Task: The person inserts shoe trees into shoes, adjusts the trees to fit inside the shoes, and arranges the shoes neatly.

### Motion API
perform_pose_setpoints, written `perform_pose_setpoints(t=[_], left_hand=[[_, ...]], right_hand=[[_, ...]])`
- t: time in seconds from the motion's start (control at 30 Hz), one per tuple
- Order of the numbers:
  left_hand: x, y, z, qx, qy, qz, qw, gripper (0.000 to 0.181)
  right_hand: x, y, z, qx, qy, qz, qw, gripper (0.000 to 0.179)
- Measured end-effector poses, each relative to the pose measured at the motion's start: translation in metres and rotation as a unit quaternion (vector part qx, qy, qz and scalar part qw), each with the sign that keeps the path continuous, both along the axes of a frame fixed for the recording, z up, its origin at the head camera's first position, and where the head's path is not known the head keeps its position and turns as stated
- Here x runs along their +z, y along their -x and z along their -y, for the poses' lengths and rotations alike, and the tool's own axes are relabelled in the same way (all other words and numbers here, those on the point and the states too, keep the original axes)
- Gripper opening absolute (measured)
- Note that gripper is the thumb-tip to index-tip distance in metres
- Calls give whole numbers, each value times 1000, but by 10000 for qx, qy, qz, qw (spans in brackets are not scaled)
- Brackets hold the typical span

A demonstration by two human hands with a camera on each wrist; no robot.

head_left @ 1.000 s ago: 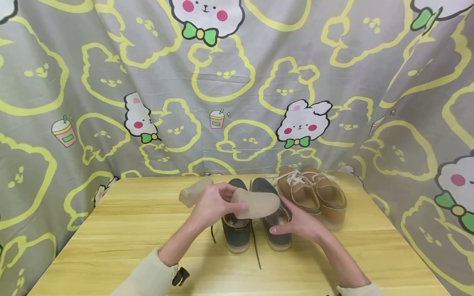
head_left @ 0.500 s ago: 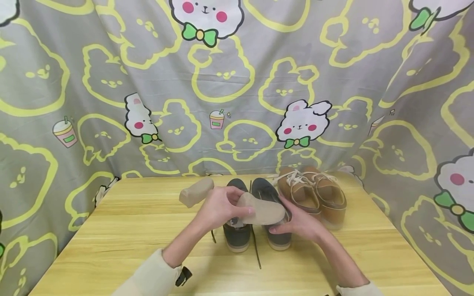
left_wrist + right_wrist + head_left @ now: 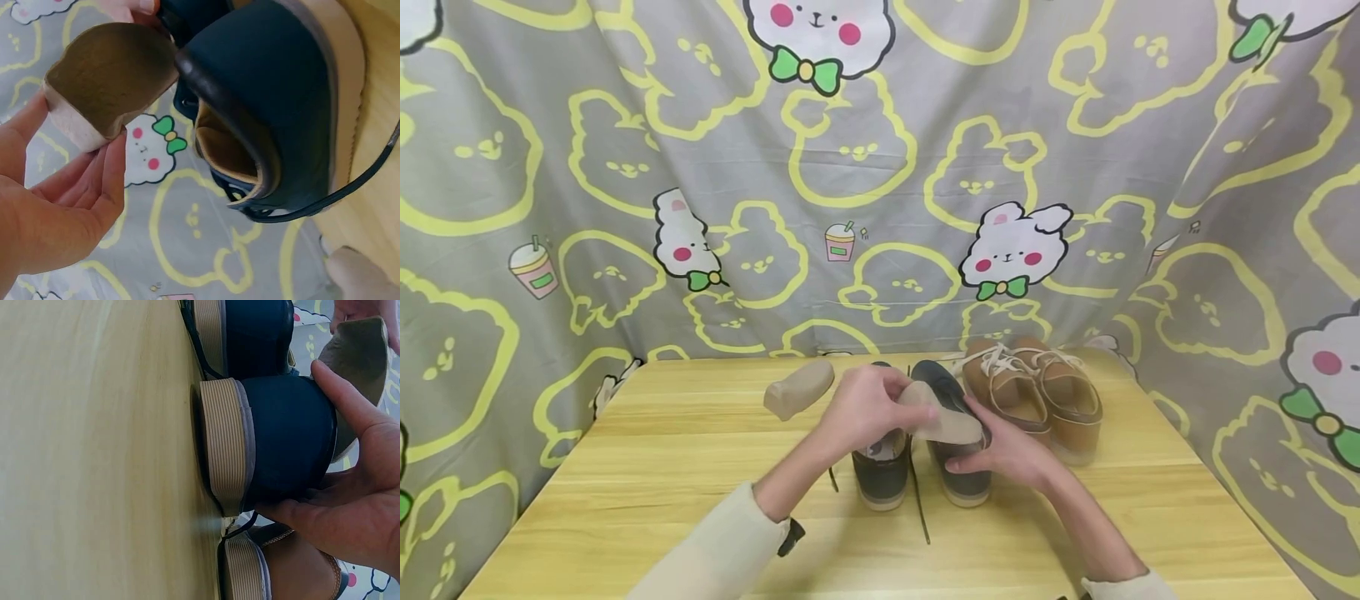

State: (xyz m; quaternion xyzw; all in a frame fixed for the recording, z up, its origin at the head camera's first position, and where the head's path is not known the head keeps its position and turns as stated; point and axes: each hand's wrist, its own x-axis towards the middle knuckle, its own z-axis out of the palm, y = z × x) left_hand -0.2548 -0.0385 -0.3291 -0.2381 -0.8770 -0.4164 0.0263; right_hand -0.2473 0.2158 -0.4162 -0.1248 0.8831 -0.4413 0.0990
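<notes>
My left hand point(image 3: 867, 406) pinches the end of a beige moulded-pulp shoe insert point(image 3: 953, 426) between thumb and fingers. In the left wrist view it appears as a hollow shell point(image 3: 112, 72) with a thin rim. The insert is tilted above the opening of the right navy shoe point(image 3: 967, 490), its far end near my right hand point(image 3: 1021, 457). That hand grips the shoe around its heel, with the thumb on one side and fingers on the other, as the right wrist view confirms. Beside it stands the left navy shoe point(image 3: 881, 485), partly hidden by my left hand.
A second beige insert point(image 3: 801, 390) lies on the wooden table point(image 3: 685, 467) at the left. Two brown shoes point(image 3: 1067, 396) with white laces stand to the right of the navy pair. A dark lace point(image 3: 919, 500) trails between the navy shoes. A patterned curtain point(image 3: 895, 167) encloses the table.
My left hand has moved right with the insert, bringing it over the right navy shoe's opening and turning its far end downward. My right hand stays on the shoe's heel.
</notes>
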Motion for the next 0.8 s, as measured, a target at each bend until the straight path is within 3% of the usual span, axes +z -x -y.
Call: perform_pose_setpoints(t=[0.17, 0.4, 0.6, 0.7, 0.8], left_hand=[[10, 1, -14, -82, 618, -436, 9971, 50], [18, 1, -27, -179, 1236, -586, 9904, 60], [11, 6, -35, -64, 1253, -330, 9915, 45], [8, 9, -40, -177, 1100, -358, 9931, 36], [5, 12, -47, -317, 1104, -430, 9924, 38]], right_hand=[[-2, 1, 1, 64, 83, -8, 9999, 118], [-2, 1, 2, 50, 68, 36, 10000, 119], [-3, 0, 1, 100, 196, -53, 9997, 110], [-3, -1, 1, 174, 346, -90, 9992, 100], [-3, -2, 1, 125, 404, -101, 9991, 94]])
